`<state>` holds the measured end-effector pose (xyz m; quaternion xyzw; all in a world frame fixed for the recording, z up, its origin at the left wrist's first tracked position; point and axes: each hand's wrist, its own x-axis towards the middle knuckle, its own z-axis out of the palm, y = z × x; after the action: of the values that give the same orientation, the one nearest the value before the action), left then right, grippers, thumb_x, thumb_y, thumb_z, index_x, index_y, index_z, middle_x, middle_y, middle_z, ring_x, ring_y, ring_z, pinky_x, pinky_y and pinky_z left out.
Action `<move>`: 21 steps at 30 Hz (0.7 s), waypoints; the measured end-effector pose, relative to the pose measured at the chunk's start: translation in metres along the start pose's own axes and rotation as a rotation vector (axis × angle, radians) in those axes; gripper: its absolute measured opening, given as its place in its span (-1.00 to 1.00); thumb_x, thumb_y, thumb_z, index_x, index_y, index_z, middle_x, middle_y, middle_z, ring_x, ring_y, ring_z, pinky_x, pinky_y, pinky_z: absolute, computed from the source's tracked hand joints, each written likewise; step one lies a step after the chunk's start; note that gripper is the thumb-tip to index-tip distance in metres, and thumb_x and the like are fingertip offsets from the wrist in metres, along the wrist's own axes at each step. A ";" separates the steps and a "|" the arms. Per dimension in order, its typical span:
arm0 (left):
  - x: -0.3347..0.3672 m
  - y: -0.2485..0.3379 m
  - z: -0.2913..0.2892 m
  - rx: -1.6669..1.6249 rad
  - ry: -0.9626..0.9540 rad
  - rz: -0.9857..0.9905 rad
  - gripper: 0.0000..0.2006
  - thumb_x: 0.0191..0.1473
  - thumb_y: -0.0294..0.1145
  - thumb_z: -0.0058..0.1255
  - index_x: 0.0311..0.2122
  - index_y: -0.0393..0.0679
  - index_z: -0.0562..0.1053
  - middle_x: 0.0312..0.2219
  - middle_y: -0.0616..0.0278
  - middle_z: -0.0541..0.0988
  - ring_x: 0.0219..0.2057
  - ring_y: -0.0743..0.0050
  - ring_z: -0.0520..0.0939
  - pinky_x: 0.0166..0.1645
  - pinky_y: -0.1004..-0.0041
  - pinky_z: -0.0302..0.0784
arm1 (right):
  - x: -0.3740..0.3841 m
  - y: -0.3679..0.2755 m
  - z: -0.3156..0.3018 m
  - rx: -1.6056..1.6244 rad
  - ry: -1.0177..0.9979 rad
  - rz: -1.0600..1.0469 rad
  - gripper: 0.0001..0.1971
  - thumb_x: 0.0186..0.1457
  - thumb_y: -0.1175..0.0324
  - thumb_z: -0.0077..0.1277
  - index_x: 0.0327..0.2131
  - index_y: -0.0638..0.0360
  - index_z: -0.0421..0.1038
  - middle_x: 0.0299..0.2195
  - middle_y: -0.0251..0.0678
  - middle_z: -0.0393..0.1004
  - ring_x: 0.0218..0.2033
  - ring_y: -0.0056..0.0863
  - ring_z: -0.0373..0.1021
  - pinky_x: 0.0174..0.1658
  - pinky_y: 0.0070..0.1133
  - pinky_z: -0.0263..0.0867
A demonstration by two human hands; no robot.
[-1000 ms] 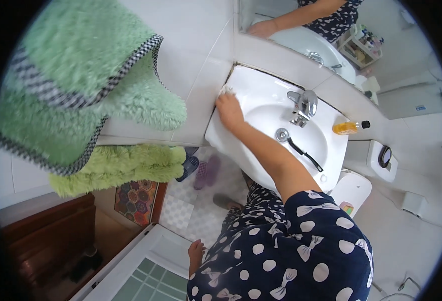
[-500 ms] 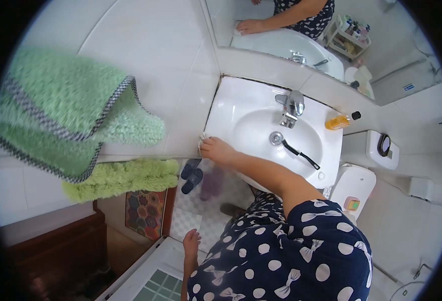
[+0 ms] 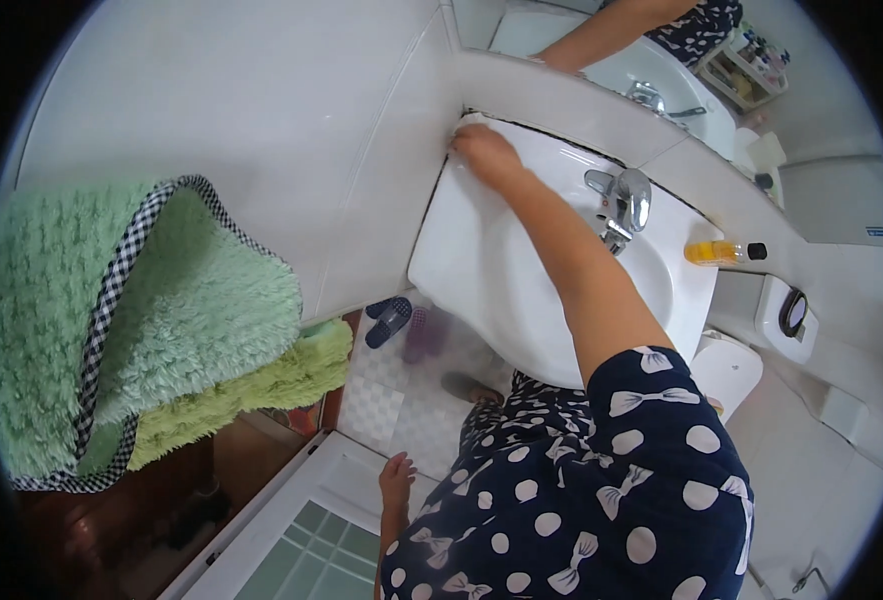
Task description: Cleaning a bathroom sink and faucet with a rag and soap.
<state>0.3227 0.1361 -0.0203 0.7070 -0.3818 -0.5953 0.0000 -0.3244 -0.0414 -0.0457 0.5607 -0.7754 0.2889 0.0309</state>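
Observation:
My right hand (image 3: 489, 158) reaches across the white sink (image 3: 451, 240) to its far left corner, where the sink meets the tiled wall. Its fingers are closed over a small white cloth (image 3: 469, 121), pressed to the rim; most of the cloth is hidden under them. My left hand (image 3: 396, 480) hangs low at my left side, holding nothing, with its fingers a little apart. The chrome faucet (image 3: 629, 208) stands to the right of my right forearm. That forearm covers part of the basin.
A fluffy green towel (image 3: 201, 310) hangs at the left, over a yellow-green one (image 3: 251, 400). At the sink's right end lies an orange bottle (image 3: 718, 252) with a black cap. The toilet (image 3: 729, 372) is beyond it. Dark slippers (image 3: 388, 320) rest on the floor. A mirror (image 3: 611, 75) runs above the sink.
My right hand has slid with the white cloth from the sink's near left edge to its far left corner. The view has shifted, and the green towel looks larger. My left hand still hangs down.

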 end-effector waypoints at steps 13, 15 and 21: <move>0.016 -0.021 -0.018 0.151 -0.163 0.075 -0.68 0.16 -0.38 -0.02 0.02 -0.21 0.44 -0.28 0.24 0.56 -0.38 0.52 0.57 -0.36 0.56 0.44 | -0.106 -0.178 0.015 -0.082 -0.117 0.054 -0.85 -0.12 0.51 -0.01 -0.42 0.05 0.47 -0.28 -0.32 0.43 -0.10 -0.33 0.34 -0.09 -0.32 0.24; 0.025 -0.019 -0.028 0.114 -0.134 0.095 -0.69 0.17 -0.41 -0.04 0.02 -0.21 0.44 -0.29 0.25 0.56 -0.39 0.52 0.56 -0.37 0.57 0.44 | -0.139 -0.208 0.012 0.020 -0.180 -0.038 -0.86 -0.11 0.50 0.01 -0.40 0.05 0.44 -0.27 -0.36 0.41 -0.07 -0.34 0.31 -0.03 -0.33 0.20; 0.058 0.004 -0.062 0.085 -0.173 0.185 -0.69 0.17 -0.44 -0.07 0.02 -0.20 0.44 -0.30 0.27 0.54 -0.39 0.55 0.56 -0.38 0.59 0.43 | -0.218 -0.205 -0.018 0.108 -0.032 -0.052 -0.81 -0.11 0.45 0.01 -0.32 0.06 0.42 -0.25 -0.36 0.37 -0.02 -0.33 0.27 0.02 -0.33 0.15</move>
<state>0.3725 0.0740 -0.0490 0.6139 -0.4689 -0.6349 -0.0079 -0.0670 0.1105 -0.0271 0.5861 -0.7441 0.3205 -0.0042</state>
